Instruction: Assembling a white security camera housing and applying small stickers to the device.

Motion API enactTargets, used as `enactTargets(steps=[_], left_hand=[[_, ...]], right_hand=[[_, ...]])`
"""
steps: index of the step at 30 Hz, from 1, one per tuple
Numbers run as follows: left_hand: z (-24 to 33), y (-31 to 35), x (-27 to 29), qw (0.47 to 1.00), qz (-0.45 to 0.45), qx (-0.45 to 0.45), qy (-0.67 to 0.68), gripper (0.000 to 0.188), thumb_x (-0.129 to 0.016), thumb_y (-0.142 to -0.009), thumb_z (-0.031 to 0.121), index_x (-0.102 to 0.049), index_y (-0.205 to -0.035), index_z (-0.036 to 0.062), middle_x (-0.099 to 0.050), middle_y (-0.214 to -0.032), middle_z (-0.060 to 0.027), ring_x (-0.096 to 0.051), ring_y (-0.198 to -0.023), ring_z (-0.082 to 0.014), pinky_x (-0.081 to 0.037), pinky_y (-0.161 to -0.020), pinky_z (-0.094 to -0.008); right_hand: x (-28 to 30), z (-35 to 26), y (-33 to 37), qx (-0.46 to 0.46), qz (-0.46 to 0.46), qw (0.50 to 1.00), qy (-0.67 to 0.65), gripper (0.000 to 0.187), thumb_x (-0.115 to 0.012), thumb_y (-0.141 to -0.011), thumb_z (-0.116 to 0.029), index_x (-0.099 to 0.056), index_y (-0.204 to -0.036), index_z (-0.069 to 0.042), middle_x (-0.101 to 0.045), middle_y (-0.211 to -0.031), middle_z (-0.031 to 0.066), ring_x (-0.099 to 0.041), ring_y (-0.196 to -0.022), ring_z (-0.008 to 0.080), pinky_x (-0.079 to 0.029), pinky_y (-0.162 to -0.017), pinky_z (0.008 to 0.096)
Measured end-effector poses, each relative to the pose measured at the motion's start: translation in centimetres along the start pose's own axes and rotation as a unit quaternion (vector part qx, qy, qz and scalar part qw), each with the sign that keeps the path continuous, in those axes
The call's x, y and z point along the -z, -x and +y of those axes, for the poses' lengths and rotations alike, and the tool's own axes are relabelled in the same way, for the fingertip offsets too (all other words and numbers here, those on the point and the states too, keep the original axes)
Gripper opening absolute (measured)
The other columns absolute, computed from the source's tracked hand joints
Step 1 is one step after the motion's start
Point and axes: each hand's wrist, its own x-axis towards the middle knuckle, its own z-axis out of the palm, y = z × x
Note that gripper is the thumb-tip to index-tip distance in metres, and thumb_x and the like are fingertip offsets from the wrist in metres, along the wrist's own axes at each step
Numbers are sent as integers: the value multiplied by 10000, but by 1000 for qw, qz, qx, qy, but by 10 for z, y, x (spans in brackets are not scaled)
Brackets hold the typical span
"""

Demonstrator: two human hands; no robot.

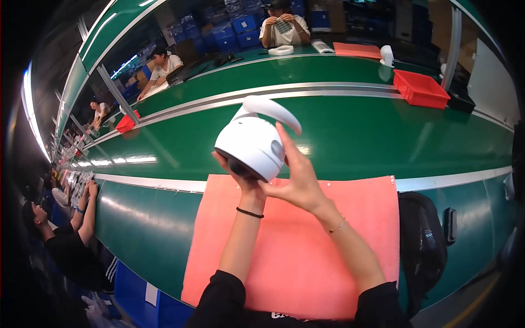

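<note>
Above the pink foam mat (328,246) I hold up a white dome-shaped device (249,139) with a curved white arm on top and a dark underside; its exact kind I cannot make out. It is tilted, its dark face toward me and down. My left hand (245,179) is closed on it from below, mostly hidden behind its lower edge. On the right side, my right hand (298,177) grips it, with the thumb near the bottom rim and the fingers reaching up toward the curved arm.
A green conveyor belt (355,136) runs past the bench. Beyond it are a red bin (421,88) and a white device (386,56). A black bag (421,240) and a small dark object (450,226) lie to my right. Other people work at left and opposite.
</note>
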Motion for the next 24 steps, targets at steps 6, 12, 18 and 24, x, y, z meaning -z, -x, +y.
enactTargets(steps=[6, 12, 18, 24], left_hand=[[1, -2, 15, 997, -13, -41, 61, 782, -324, -826, 733, -368, -1343, 148, -424, -1333, -75, -457, -1182, -282, -425, -966, -438], [7, 9, 3, 993, 63, -88, 41, 815, -343, -808, 749, -365, -1344, 137, -418, -1332, -87, -455, -1180, -293, -436, -955, -460], [8, 14, -2, 990, 78, -110, -32, 856, -354, -784, 771, -373, -1338, 119, -422, -1332, -101, -451, -1189, -294, -438, -957, -465], [12, 13, 4, 990, 81, -101, -48, 882, -357, -776, 780, -369, -1339, 101, -438, -1323, -95, -449, -1196, -274, -439, -961, -435]], right_hand=[[-19, -22, 11, -11, 71, 994, 82, 637, -803, -642, -148, -470, -1166, -7, -532, -1027, 165, -548, -939, 312, -475, -808, 370], [-21, -27, 11, -51, 74, 993, 72, 548, -793, -631, -73, -513, -1094, 10, -559, -1009, 140, -563, -935, 287, -473, -778, 356], [-10, -23, 11, -81, 73, 993, 37, 433, -785, -595, -29, -581, -974, 15, -621, -884, 123, -609, -807, 255, -493, -716, 339], [-12, -20, 14, -114, 76, 991, -7, 417, -801, -603, -44, -589, -956, 13, -638, -882, 110, -627, -815, 219, -504, -746, 318]])
